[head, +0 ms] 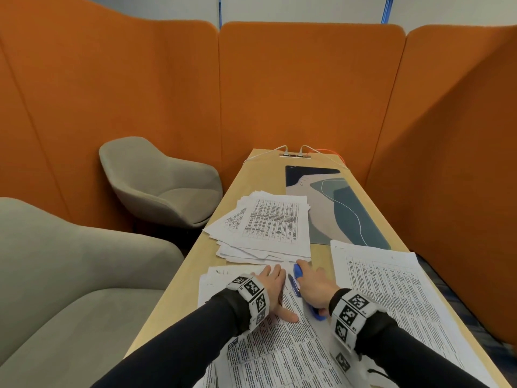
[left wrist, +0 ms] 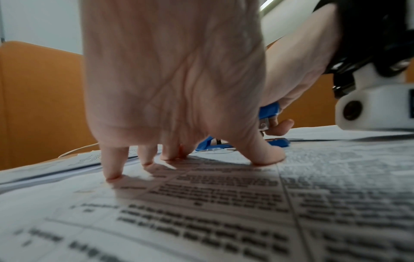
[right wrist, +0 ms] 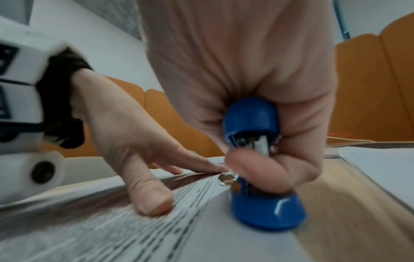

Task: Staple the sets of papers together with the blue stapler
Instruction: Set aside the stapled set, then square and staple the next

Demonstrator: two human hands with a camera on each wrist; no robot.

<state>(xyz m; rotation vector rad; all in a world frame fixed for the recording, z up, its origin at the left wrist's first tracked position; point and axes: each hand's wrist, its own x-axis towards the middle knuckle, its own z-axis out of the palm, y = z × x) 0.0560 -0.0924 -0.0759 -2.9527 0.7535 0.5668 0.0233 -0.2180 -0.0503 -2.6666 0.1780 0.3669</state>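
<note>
Stapler (head: pixel 299 284) points away lengthwise, right hand (head: pixel 316 287) gripping, left hand (head: pixel 272 287) flat on papers (head: pixel 279 345).

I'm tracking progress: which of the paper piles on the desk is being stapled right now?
The nearest set of papers, pinned by the left hand, with the blue stapler at its corner. The messy pile and right-side pile lie untouched.

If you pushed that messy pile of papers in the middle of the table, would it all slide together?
Probably not. The pile is loose, with sheets fanned at different angles, so the top ones would likely slip off first. The sheets look thin and would probably flop if lifted. One corner already juts past the table edge, so some might fall.
</note>
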